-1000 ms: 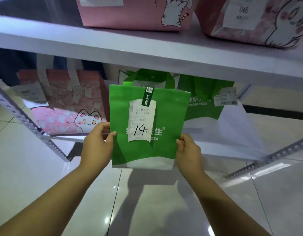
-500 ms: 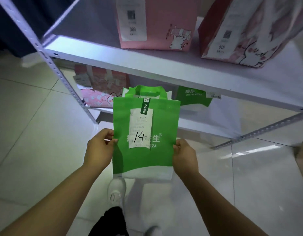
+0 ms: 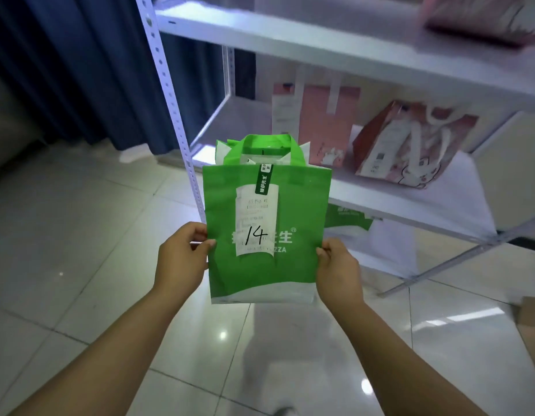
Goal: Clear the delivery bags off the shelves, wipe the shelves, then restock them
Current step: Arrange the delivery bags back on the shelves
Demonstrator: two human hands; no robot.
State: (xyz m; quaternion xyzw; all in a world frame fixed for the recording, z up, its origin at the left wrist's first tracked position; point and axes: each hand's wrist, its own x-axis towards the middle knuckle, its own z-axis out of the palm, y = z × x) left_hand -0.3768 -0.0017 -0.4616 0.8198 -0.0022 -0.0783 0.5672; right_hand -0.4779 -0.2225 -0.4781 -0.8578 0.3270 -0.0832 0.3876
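1. Head view, far left: I see a dark blue curtain [image 3: 80, 70] hanging down to the glossy tiled floor [image 3: 65, 235].
2. Next comes the white perforated upright [image 3: 170, 94] of the shelving unit, running down at a slant behind the bag I'm holding.
3. My left hand [image 3: 182, 259] grips the left edge of the green bag [image 3: 266, 244]; its fingers [image 3: 200, 228] are closed around the edge, thumb on the front face and the rest curled behind.
4. That bag is upright in mid-air in front of the shelving, clear of the floor and touching no shelf. A white receipt [image 3: 255, 219] with a handwritten "14" is on its front, under a dark green tag [image 3: 263, 181], and the looped handles stand up at the top.
5. My right hand [image 3: 338, 268] pinches the bag's right edge, thumb forward and the fingers wrapped behind, closed on the fabric.
6. Behind the bag, on the middle shelf [image 3: 410, 193], a pink bag [image 3: 326, 124] stands upright, with a tilted pink cartoon bag [image 3: 410, 145] just to its right.
7. Below that shelf I can make out part of another green bag [image 3: 347, 219], mostly hidden.
8. Top right, on the upper shelf [image 3: 320, 52], a blurred pink bag [image 3: 485, 19] sits at the frame edge.
9. Bottom right, a brown cardboard piece [image 3: 533, 328] lies on the floor.
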